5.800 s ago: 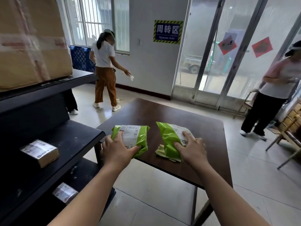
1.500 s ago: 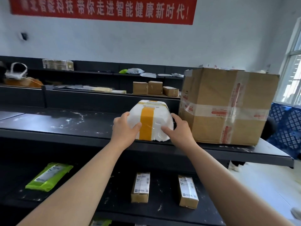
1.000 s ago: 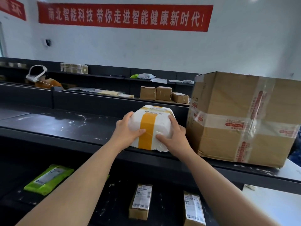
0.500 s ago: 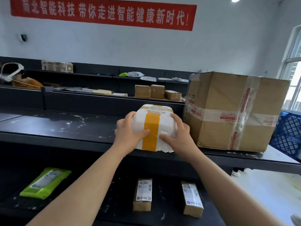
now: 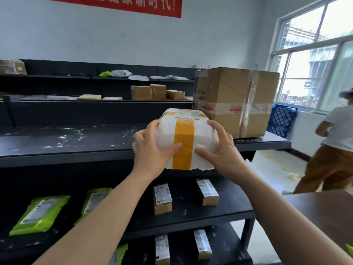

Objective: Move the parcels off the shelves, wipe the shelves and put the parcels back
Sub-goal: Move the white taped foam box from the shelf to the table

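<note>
1. The white parcel (image 5: 186, 139), bound by a yellow tape band, was in the head view, the only view, held in front of the top shelf (image 5: 66, 142) at its front edge, beside the large cardboard box (image 5: 235, 101). Whether its base was touching the shelf could not be told.
2. The left hand (image 5: 152, 152) clasped its left side and the right hand (image 5: 219, 152) its right, fingers of both curled over the top edges and thumbs pressed on the near face. The two-sided grip likely suited a bulky, soft-wrapped load.
3. The parcel's long axis ran away from the person toward the shelf back, the tape band following it; the label faced up.
4. The top shelf carried white dust, so clearing it for wiping seemed the step in hand.
5. Lower down, green mailers (image 5: 41, 213) and small brown boxes (image 5: 162, 197) lay on the middle shelf (image 5: 191, 215), not yet cleared.
</note>
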Motion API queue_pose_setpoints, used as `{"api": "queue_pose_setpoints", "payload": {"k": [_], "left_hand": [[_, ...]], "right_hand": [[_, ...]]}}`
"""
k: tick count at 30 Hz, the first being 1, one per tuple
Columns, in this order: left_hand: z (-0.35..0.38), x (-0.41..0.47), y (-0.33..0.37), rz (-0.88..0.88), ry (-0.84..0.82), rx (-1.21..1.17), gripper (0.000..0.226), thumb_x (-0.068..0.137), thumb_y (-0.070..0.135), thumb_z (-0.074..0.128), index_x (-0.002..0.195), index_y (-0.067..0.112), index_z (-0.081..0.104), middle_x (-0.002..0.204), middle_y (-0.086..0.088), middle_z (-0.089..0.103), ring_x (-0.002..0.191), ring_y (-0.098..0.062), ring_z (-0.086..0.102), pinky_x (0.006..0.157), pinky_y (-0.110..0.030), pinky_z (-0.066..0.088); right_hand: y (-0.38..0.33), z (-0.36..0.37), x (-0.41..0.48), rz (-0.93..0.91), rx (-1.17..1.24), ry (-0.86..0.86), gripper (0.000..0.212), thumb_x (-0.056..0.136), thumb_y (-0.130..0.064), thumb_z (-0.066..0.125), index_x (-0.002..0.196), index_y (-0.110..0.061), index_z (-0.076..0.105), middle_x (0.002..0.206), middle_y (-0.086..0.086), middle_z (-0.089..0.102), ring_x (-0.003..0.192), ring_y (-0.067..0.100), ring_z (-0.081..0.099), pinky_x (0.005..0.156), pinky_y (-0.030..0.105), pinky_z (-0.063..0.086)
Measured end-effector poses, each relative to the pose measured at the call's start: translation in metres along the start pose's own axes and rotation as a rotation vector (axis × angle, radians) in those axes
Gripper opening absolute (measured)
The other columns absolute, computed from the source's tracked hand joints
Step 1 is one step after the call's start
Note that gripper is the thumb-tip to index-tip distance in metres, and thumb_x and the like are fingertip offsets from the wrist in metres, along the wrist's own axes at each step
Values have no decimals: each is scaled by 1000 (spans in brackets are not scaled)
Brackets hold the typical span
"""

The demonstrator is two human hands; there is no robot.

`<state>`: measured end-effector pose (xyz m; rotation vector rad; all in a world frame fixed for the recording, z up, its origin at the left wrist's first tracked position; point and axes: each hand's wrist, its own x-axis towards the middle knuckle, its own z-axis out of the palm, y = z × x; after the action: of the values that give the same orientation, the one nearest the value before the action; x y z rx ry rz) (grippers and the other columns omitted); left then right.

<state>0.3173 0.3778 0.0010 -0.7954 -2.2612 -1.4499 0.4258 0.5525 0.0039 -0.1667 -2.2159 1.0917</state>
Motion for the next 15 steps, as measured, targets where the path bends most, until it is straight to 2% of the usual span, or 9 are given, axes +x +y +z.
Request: {"api": "queue_pose_setpoints", "payload": {"k": [3,4,6,7,10,12,15], "left_hand": [[-4,-23,9,24,-42,-35,82,68,60,73,135,44,27,131,0,27,123,-26,26,88,-33,26],[-5,-30,13,34,-54,-43,82,68,60,73,135,44,27,130,0,27,120,-23,26,88,-33,27],[-5,-44,19,49,-74,-59,83,67,62,72,134,44,27,130,2,26,113,-15,22,87,-32,27],[-5,-50,22,54,-83,-68,83,67,62,73,134,45,27,129,2,26,111,-13,20,86,-32,27],[-3,-68,32,68,-116,-106,82,65,61,73,131,46,28,128,4,27,110,-12,21,83,-32,28],[0,-79,39,84,-148,-127,82,65,61,74,131,46,28,127,5,26,111,-13,22,82,-32,30],[8,-91,49,116,-171,-151,82,64,63,74,130,47,28,123,6,27,111,-13,24,82,-32,31]], "right_hand": [[-10,-10,-30,17,-26,35,75,81,-36,73,134,-57,24,129,-13,27,95,-1,44,55,1,43],[-14,-14,-40,30,-42,45,75,81,-37,73,134,-58,24,131,-12,27,97,3,46,59,5,47],[-18,-20,-58,62,-80,65,74,80,-39,73,132,-60,24,136,-8,29,107,15,47,79,21,52],[-20,-24,-66,71,-96,77,74,79,-40,73,131,-61,24,137,-8,29,111,18,46,82,26,51],[-23,-35,-92,71,-131,112,73,78,-43,72,126,-67,22,133,-13,29,109,15,46,63,10,44],[-24,-43,-108,79,-152,136,73,78,-43,72,123,-69,21,130,-16,28,103,10,47,54,9,44],[-24,-57,-128,96,-134,166,74,79,-40,73,125,-67,22,130,-15,28,100,11,49,53,4,46]]}}
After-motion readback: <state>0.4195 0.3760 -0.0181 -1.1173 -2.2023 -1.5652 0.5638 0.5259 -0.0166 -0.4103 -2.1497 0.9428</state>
